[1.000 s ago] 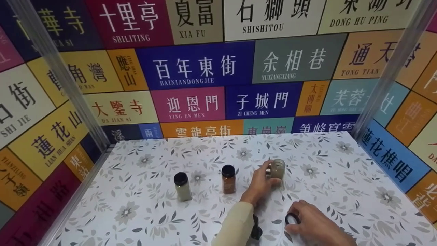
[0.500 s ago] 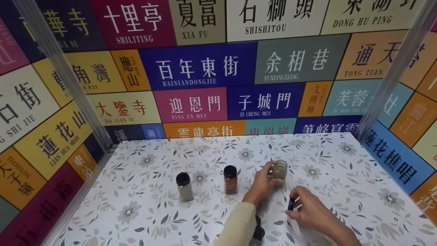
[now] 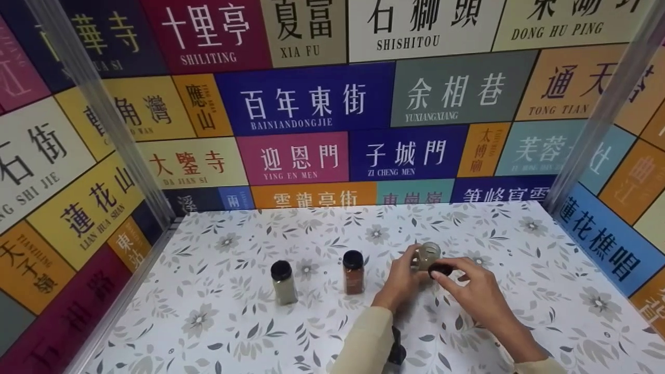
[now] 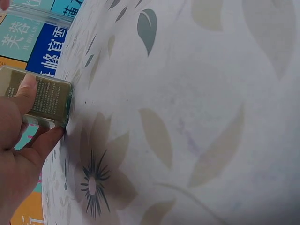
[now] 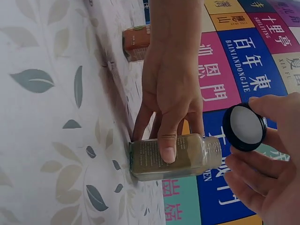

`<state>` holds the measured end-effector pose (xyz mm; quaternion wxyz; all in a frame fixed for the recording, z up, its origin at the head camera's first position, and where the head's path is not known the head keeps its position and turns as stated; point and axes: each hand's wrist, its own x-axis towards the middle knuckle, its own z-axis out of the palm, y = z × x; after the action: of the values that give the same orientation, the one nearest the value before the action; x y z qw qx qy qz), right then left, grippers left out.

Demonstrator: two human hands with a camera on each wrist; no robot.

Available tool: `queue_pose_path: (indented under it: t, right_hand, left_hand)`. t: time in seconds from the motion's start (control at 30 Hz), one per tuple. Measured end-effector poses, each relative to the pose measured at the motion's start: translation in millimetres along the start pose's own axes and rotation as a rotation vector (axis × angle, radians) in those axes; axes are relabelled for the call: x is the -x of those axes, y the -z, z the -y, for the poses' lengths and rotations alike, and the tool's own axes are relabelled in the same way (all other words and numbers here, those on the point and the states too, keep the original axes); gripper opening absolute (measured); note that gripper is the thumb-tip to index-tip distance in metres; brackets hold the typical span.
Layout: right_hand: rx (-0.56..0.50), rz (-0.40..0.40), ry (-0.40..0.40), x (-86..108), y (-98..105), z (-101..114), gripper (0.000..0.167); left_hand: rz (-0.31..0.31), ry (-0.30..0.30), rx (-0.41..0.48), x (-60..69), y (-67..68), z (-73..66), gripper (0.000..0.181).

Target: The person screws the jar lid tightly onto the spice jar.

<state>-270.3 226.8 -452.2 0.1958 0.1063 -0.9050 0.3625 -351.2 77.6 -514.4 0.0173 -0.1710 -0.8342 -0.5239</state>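
My left hand [image 3: 401,279] grips a square glass spice jar [image 5: 187,157] filled with greenish-brown powder; its threaded mouth is bare. The jar stands on the table, and in the left wrist view its printed label [image 4: 49,98] shows under the thumb. Between thumb and fingers, my right hand [image 3: 475,285] pinches a black screw lid [image 5: 244,126]. The lid's white inner face is turned partly toward the jar mouth, with a small gap between the two in the right wrist view.
Left of my hands stand two capped jars on the flowered tabletop [image 3: 234,337]: one with reddish-brown powder [image 3: 354,280], one with pale green powder [image 3: 284,291]. Sign-printed panels [image 3: 306,98] wall the table at the back and sides.
My right hand has lifted the black lid from low on the right and brought it up and left, close to the open jar. The left hand keeps its grip on the jar.
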Motion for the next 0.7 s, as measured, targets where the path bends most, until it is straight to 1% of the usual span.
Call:
queue_pose_path:
  t: [0.23,0.3,0.43,0.6,0.67,0.7]
  right_hand:
    - [-0.034,-0.100,0.013,-14.4,-4.8,-6.2,0.031]
    - [-0.051,-0.133,0.021,-18.6,-6.8,-8.1,0.030]
    - [-0.076,-0.191,0.030,-26.9,-11.3,-10.8,0.031]
    - [-0.090,-0.217,0.008,-34.3,-17.6,-14.9,0.032]
    - [-0.095,-0.221,-0.002,-36.0,-20.2,-17.0,0.031]
    - [-0.092,-0.224,-0.004,-36.7,-21.5,-17.9,0.031]
  left_hand:
    - [-0.004,0.006,-0.002,-0.5,0.9,-1.7,0.056]
    - [-0.007,0.013,-0.009,-0.5,1.2,-2.4,0.056]
    - [-0.005,0.046,-0.014,-1.5,0.9,-3.2,0.057]
    - [0.003,0.103,-0.009,-2.2,0.5,-3.1,0.058]
    - [0.004,0.116,-0.006,-2.1,0.9,-3.2,0.058]
    - [0.004,0.110,-0.007,-1.9,1.3,-3.3,0.058]
